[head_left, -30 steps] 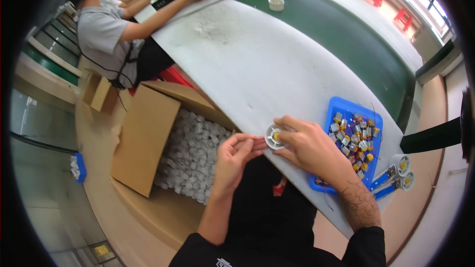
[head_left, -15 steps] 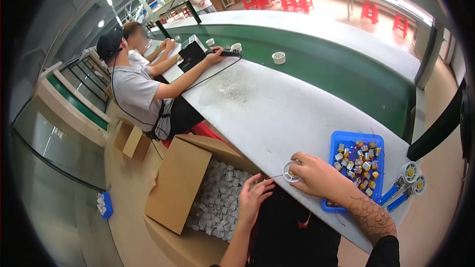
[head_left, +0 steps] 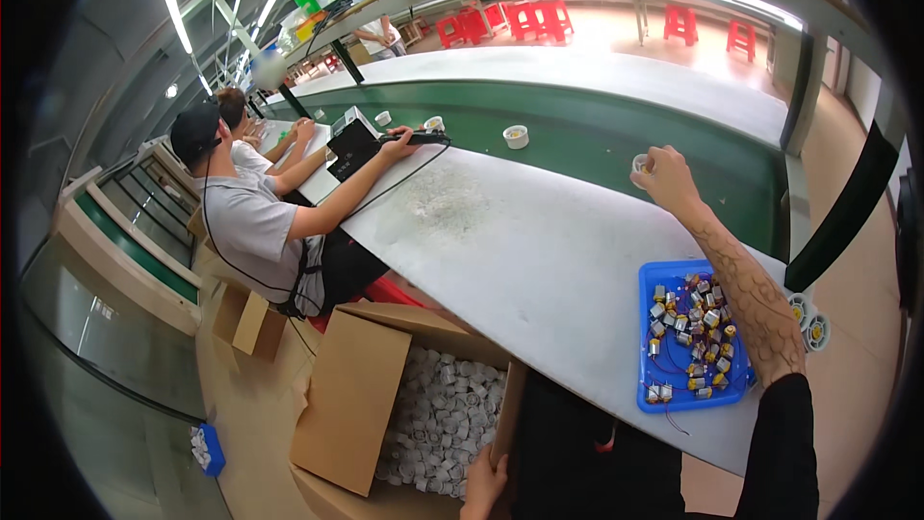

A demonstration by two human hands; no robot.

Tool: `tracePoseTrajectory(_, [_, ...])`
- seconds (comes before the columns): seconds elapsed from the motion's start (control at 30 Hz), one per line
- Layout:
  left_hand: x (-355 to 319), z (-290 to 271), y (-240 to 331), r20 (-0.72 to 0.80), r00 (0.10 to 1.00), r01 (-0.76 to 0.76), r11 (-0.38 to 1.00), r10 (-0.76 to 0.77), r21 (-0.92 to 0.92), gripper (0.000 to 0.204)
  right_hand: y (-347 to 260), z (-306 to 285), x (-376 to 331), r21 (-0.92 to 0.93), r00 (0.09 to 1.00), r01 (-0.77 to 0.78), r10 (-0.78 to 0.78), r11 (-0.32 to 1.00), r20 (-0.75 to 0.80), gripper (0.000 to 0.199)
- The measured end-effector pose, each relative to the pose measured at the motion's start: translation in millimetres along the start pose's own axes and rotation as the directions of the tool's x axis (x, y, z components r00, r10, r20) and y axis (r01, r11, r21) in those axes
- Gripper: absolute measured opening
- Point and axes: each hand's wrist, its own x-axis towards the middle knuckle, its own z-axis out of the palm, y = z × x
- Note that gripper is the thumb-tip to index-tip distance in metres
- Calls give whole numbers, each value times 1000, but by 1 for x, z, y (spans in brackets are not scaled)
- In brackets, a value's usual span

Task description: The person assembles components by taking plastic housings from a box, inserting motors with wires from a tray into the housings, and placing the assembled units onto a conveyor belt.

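Before me runs the green conveyor belt (head_left: 577, 149), then the open cardboard box (head_left: 356, 395) of white parts. My right hand (head_left: 664, 178) reaches over the belt, fingers closed around a small white round part (head_left: 639, 165); my left hand (head_left: 484, 483) rests on the box's edge, holding nothing.

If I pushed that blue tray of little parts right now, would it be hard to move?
Probably easy: the blue tray looks thin, shallow and plastic, on a smooth white table. The small parts lie loose, so they'd likely slide and rattle.
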Motion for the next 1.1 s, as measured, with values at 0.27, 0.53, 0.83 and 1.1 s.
tracePoseTrajectory(0.27, [-12,27,-40,-19,1000,11,996,-9,85,55,47,24,0,-190,988,-116,133,975,74,34])
tracePoseTrajectory(0.53, [32,55,-236,688,712,601,624,-136,-499,56,-7,-51,-57,-36,988,143,-145,989,-61,29])
tracePoseTrajectory(0.83, [16,115,-342,569,714,450,890,-408,74,52,-81,-142,-216,-81,997,67,-69,994,-19,12])
tracePoseTrajectory(1.1, [-11,176,-395,460,777,312,898,-430,312,51,-114,-162,-281,-199,973,-214,226,956,38,10])
